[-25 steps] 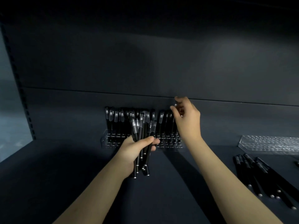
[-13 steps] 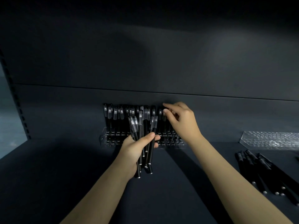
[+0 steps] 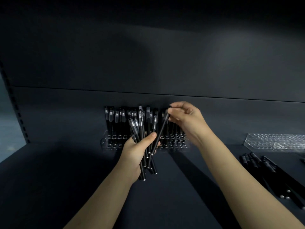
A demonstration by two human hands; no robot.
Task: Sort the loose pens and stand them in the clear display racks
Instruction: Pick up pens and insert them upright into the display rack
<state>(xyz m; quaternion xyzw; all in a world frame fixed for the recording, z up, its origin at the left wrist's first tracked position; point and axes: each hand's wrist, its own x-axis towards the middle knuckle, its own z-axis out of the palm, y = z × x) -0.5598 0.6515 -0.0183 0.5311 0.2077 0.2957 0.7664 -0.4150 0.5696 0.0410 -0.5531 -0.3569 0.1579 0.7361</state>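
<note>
My left hand [image 3: 137, 150] grips a bundle of several black pens [image 3: 142, 129] upright, just in front of the clear display rack [image 3: 113, 142]. That rack stands against the back wall and holds several black pens [image 3: 115, 118] with clear caps. My right hand [image 3: 184, 119] pinches the top of a single black pen [image 3: 160, 131]. This pen slants down to the left, and its lower end lies among the bundle.
A second clear rack [image 3: 275, 142] with no pens stands at the right against the back wall. Several loose black pens [image 3: 270, 172] lie on the dark shelf in front of it. A slotted upright [image 3: 14, 103] runs along the left edge.
My right hand has come away from the pens in the rack, moved left toward the bundle and taken one pen by its top. The left hand has stayed in place.
</note>
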